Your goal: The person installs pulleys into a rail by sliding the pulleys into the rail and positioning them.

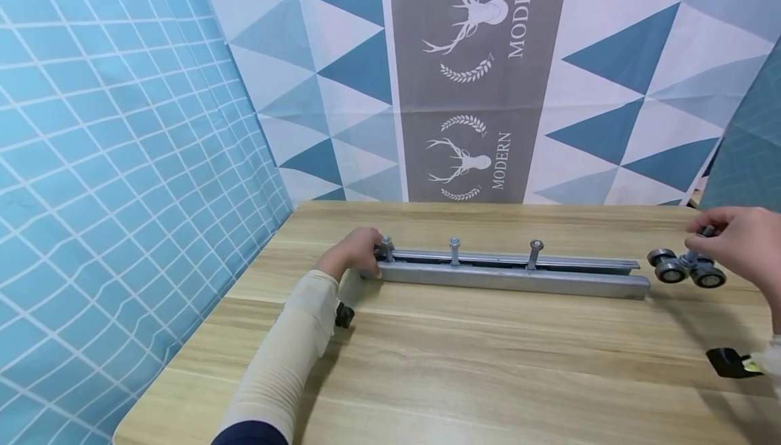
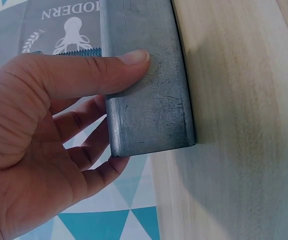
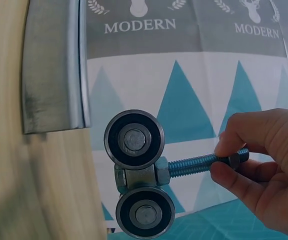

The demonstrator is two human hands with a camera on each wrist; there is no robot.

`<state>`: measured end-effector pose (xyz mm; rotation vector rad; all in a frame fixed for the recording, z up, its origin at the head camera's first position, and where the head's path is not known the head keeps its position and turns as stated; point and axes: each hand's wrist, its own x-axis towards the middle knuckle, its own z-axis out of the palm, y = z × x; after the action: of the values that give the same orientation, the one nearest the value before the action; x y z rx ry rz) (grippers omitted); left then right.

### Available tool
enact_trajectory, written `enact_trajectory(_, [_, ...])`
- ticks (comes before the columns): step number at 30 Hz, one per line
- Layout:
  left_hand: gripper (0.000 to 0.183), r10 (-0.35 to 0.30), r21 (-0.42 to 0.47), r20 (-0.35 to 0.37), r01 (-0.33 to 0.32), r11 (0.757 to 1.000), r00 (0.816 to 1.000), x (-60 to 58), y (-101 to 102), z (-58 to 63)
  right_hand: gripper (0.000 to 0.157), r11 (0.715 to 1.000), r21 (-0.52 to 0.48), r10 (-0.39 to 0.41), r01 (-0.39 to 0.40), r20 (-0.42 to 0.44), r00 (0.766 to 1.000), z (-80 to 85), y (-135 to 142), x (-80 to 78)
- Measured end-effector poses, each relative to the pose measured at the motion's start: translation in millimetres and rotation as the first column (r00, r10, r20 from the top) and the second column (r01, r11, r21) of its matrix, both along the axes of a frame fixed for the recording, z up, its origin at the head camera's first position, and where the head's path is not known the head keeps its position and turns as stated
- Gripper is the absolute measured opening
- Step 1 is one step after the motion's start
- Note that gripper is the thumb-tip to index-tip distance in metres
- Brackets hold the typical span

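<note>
A long grey metal track (image 1: 506,279) with a slot along its top lies across the table. Three bolts stand up out of the slot, among them a middle bolt (image 1: 454,252) and a right bolt (image 1: 535,255). My left hand (image 1: 360,255) grips the track's left end, thumb on the near side wall, as the left wrist view shows. Off the track's right end, my right hand (image 1: 741,241) pinches the threaded bolt of a roller trolley (image 3: 140,175) between thumb and fingers. The trolley's wheels (image 1: 671,271) hang below that hand, level with the track's end.
The track lies on a wood-grain table (image 1: 464,370). A patterned curtain (image 1: 470,79) hangs behind the table, and a blue gridded curtain (image 1: 110,160) hangs along the left. Small black pieces show beside each wrist.
</note>
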<state>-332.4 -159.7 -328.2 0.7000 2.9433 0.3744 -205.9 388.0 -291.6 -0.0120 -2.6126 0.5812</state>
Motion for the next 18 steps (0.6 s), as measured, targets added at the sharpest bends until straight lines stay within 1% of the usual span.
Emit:
enact_trajectory(3, [0.049,-0.002,0.004,0.001,0.002,1.0,1.0,0.8,0,-0.3,0.009,1.0,-0.006,-0.001,0.001,0.0,1.0,-6.0,2,0.4])
enact_trajectory(9, [0.048,0.001,-0.006,0.0,-0.001,1.0,1.0,1.8,0,0.9,0.01,0.999,-0.022,-0.024,0.024,0.002,1.0,-19.4,4,0.0])
enact_trajectory(14, [0.044,0.005,-0.015,-0.004,-0.005,1.0,1.0,1.0,1,1.0,0.011,0.998,-0.042,-0.042,0.043,0.011,0.999,-28.5,11,-5.8])
enact_trajectory(15, [0.044,0.005,-0.016,-0.005,-0.005,1.0,1.0,0.9,1,0.7,0.009,0.997,-0.033,-0.067,0.067,0.011,0.998,-31.0,13,-7.8])
enact_trajectory(18, [0.044,0.009,-0.01,-0.003,-0.009,1.0,1.0,0.6,1,0.0,0.006,0.996,-0.027,-0.087,0.088,0.013,0.996,-38.3,18,-12.4])
